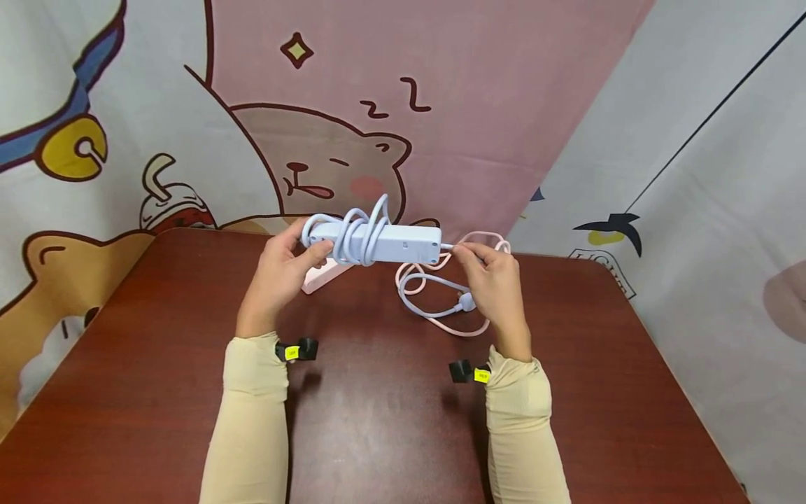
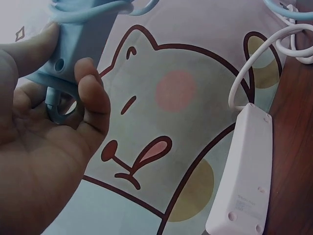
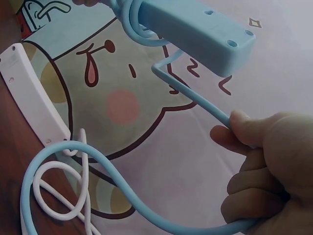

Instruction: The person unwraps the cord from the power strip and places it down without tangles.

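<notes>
Cream sleeves (image 1: 252,420) are nearest the camera, covering two forearms that extend from the bottom edge over a reddish-brown table (image 1: 378,427). Each wrist wears a small black device (image 1: 307,348) with a yellow tag.

At left, the left hand (image 1: 275,280) is clamped on one end of a pale blue power strip (image 1: 409,243), thumb on the near face and fingers curled round the other side. The strip is held raised, nearly level, in front of the table's far edge, its underside with screw holes facing the person. Several loops of its blue cord (image 3: 195,99) wrap the left half.

Below and behind it, a pale pink power strip (image 1: 324,276) lies on the table. Further right, a pink cord (image 1: 466,333) lies in loose coils, with a loop of the blue cord and its plug (image 1: 466,302) beside the right hand (image 1: 497,287).

That hand's thumb and forefinger are together, pinching the blue cord just beyond the strip's right end. Behind everything hangs a cloth printed with a sleeping bear (image 1: 340,154).
</notes>
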The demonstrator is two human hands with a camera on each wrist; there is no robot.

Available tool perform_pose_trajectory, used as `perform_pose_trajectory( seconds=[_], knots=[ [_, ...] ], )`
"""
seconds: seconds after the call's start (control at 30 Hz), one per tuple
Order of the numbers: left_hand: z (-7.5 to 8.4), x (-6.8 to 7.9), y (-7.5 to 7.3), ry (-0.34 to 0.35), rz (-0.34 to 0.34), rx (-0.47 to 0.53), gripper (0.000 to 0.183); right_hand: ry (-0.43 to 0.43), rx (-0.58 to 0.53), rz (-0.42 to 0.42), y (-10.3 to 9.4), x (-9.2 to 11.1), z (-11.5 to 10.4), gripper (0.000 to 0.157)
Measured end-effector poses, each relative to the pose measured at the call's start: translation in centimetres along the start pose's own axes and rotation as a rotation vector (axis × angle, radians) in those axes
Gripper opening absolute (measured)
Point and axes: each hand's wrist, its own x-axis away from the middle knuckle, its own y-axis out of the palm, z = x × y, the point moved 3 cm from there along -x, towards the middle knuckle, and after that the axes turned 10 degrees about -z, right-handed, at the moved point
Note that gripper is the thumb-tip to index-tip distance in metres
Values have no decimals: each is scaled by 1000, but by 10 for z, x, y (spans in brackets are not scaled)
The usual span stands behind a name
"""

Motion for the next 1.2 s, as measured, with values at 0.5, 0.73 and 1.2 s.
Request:
perform_pose_trajectory(
  seconds=[0.5, 0.73, 1.2],
  knots=[
    [1, -1, -5, -34, -30, -91, 35, -57, -172, 137, -1, -8, -3, 23],
    [0, 1, -6, -35, -35, -92, 34, -79, -319, 170, -2, -7, -8, 23],
    [-8, 0, -6, -21, -19, -107, 36, -38, -615, 168, -4, 0, -13, 24]
  ],
)
